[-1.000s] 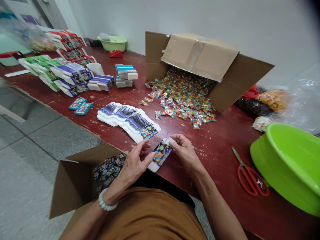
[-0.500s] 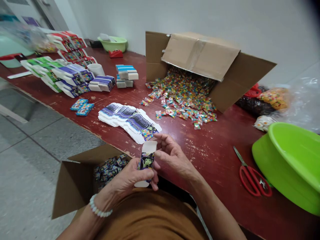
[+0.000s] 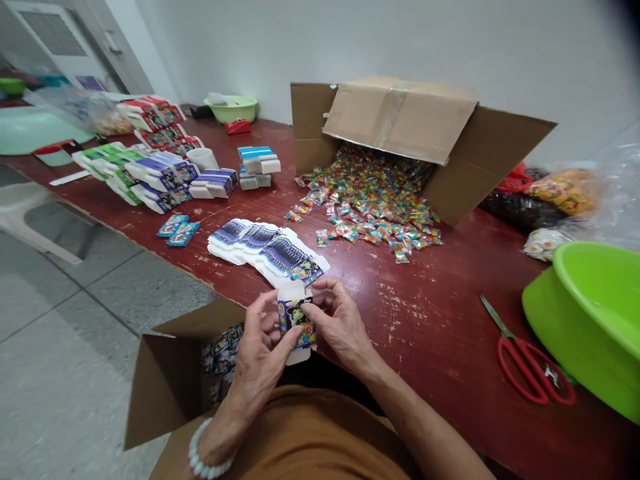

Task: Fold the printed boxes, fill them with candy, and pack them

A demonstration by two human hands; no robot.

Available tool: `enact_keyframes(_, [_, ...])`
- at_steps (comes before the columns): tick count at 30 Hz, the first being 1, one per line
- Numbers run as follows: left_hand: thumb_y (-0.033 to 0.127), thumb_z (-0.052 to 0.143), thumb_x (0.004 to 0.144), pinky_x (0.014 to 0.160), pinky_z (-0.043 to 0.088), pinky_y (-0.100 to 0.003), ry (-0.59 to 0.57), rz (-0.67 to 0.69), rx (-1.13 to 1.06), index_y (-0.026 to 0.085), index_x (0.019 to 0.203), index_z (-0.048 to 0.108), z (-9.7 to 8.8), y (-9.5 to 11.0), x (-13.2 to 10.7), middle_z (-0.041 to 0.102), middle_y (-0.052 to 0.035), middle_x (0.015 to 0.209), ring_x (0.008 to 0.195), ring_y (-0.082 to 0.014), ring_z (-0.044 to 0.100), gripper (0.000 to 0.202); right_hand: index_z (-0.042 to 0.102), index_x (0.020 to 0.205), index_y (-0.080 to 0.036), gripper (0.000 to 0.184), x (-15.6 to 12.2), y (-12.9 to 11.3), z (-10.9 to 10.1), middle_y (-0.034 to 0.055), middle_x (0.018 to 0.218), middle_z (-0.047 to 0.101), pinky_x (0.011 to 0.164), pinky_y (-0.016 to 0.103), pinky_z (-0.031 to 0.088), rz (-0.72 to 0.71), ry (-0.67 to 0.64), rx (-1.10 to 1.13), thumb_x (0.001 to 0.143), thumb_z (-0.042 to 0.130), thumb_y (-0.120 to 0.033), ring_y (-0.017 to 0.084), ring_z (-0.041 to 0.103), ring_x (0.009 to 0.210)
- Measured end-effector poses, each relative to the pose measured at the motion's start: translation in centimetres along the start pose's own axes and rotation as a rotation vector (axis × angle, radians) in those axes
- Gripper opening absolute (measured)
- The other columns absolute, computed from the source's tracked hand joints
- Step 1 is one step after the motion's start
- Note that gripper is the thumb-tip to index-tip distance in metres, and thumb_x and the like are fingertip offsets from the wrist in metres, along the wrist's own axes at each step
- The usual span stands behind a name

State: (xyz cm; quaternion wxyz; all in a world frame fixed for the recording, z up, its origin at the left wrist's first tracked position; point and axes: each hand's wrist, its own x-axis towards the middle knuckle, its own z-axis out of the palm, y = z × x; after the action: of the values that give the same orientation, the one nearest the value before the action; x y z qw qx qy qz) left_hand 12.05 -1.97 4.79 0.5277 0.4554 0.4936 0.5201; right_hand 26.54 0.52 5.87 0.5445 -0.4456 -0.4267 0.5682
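Observation:
A small printed candy box (image 3: 294, 317) with its white end flaps open is held upright in front of me. My left hand (image 3: 263, 337) grips it from the left, thumb across its lower front. On the other side, my right hand (image 3: 337, 323) holds the upper right edge, thumb on the front face. Just beyond lies a fanned stack of flat purple-and-black cartons (image 3: 267, 248) on the red table. Below and to the left, an open cardboard box (image 3: 165, 380) contains many small dark printed packets (image 3: 220, 350).
Wrapped candies (image 3: 370, 207) spill from a tipped cardboard box (image 3: 400, 120). Red-handled scissors (image 3: 530, 367) lie beside a green basin (image 3: 565, 313) at right. Stacked coloured boxes (image 3: 160, 173), a white cup (image 3: 203, 159) and two blue packets (image 3: 179, 230) sit at left.
My right hand has closed onto the small box, which now looks squared out, its front turned more towards me. The view has shifted slightly left and up.

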Motion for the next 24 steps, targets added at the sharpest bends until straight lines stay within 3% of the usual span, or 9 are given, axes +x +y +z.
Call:
enact_keyframes(3, [0.033, 0.078, 0.079, 0.089, 0.057, -0.033, -0.021, 0.032, 0.046, 0.025, 0.132, 0.048, -0.1, 0.1, -0.2, 0.070, -0.0099, 0.126, 0.107, -0.0231, 0.070, 0.061, 0.064, 0.096, -0.023, 0.024, -0.1, 1.0, 0.3, -0.0011, 0.080, 0.070, 0.068, 0.028, 0.050, -0.076, -0.003, 0.028, 0.077, 0.076, -0.031, 0.015, 0.063, 0.071])
enact_keyframes(7, [0.039, 0.076, 0.082, 0.077, 0.057, -0.028, -0.090, -0.052, 0.002, 0.023, 0.111, 0.057, -0.5, 1.2, 0.1, 0.073, -0.0019, 0.093, 0.087, -0.0188, 0.070, 0.039, 0.070, 0.092, -0.021, 0.022, -0.1, 1.7, -0.2, 0.0003, 0.084, 0.070, 0.072, 0.028, 0.049, -0.046, -0.046, 0.049, 0.081, 0.075, -0.039, 0.015, 0.062, 0.075])
enact_keyframes(10, [0.044, 0.073, 0.083, 0.063, 0.051, -0.021, -0.151, -0.138, -0.029, 0.021, 0.093, 0.059, -0.8, 1.9, 0.5, 0.064, 0.0035, 0.075, 0.068, -0.0123, 0.060, 0.028, 0.068, 0.078, -0.017, 0.029, 0.2, 1.2, -0.9, 0.0007, 0.075, 0.067, 0.065, 0.027, 0.048, 0.106, -0.145, 0.064, 0.079, 0.077, -0.045, 0.014, 0.059, 0.067])
enact_keyframes(12, [0.046, 0.072, 0.085, 0.057, 0.046, -0.019, -0.178, -0.165, -0.019, 0.020, 0.085, 0.058, -0.9, 2.0, 0.7, 0.060, 0.0046, 0.070, 0.062, -0.0101, 0.054, 0.028, 0.065, 0.072, -0.016, 0.034, 0.6, 0.7, -1.2, 0.0004, 0.069, 0.065, 0.062, 0.027, 0.047, 0.197, -0.195, 0.101, 0.073, 0.082, -0.045, 0.013, 0.057, 0.062])
enact_keyframes(14, [0.046, 0.073, 0.084, 0.057, 0.045, -0.019, -0.166, -0.134, -0.006, 0.020, 0.084, 0.058, -0.8, 1.9, 0.8, 0.060, 0.0043, 0.071, 0.063, -0.0102, 0.054, 0.029, 0.066, 0.079, -0.017, 0.035, 0.9, 0.2, -1.3, -0.0002, 0.072, 0.067, 0.063, 0.026, 0.048, 0.203, -0.199, 0.142, 0.066, 0.088, -0.040, 0.012, 0.060, 0.063])
enact_keyframes(17, [0.043, 0.079, 0.079, 0.063, 0.051, -0.023, -0.090, -0.130, -0.105, 0.025, 0.105, 0.055, -0.4, 1.8, 0.7, 0.068, 0.0035, 0.080, 0.069, -0.0134, 0.062, 0.039, 0.069, 0.093, -0.019, 0.041, 1.1, -0.1, -0.9, -0.0012, 0.078, 0.070, 0.068, 0.025, 0.050, 0.124, -0.204, 0.154, 0.062, 0.091, -0.037, 0.012, 0.063, 0.068])
enact_keyframes(20, [0.051, 0.077, 0.079, 0.063, 0.056, -0.028, -0.093, -0.303, -0.272, 0.029, 0.120, 0.049, 0.0, 1.9, 0.4, 0.073, 0.0008, 0.088, 0.070, -0.0173, 0.068, 0.055, 0.070, 0.085, -0.019, 0.030, 0.5, -0.1, -0.3, 0.0005, 0.079, 0.069, 0.058, 0.024, 0.049, 0.083, -0.213, 0.084, 0.072, 0.084, -0.042, 0.011, 0.061, 0.061])
enact_keyframes(22, [0.065, 0.067, 0.081, 0.056, 0.056, -0.029, -0.177, -0.453, -0.301, 0.022, 0.111, 0.057, 0.1, 2.1, 0.1, 0.074, -0.0040, 0.083, 0.063, -0.0189, 0.069, 0.054, 0.071, 0.084, -0.020, 0.025, 0.1, 0.0, -0.1, 0.0009, 0.081, 0.068, 0.048, 0.024, 0.045, 0.034, -0.185, 0.019, 0.079, 0.079, -0.043, 0.010, 0.057, 0.053])
enact_keyframes(24, [0.072, 0.057, 0.084, 0.050, 0.054, -0.028, -0.217, -0.541, -0.284, 0.017, 0.102, 0.062, 0.1, 2.1, 0.0, 0.072, -0.0061, 0.073, 0.053, -0.0188, 0.067, 0.059, 0.071, 0.083, -0.022, 0.019, -0.1, 0.2, -0.1, 0.0013, 0.082, 0.068, 0.048, 0.025, 0.046, -0.058, -0.147, -0.073, 0.082, 0.076, -0.040, 0.011, 0.057, 0.054])
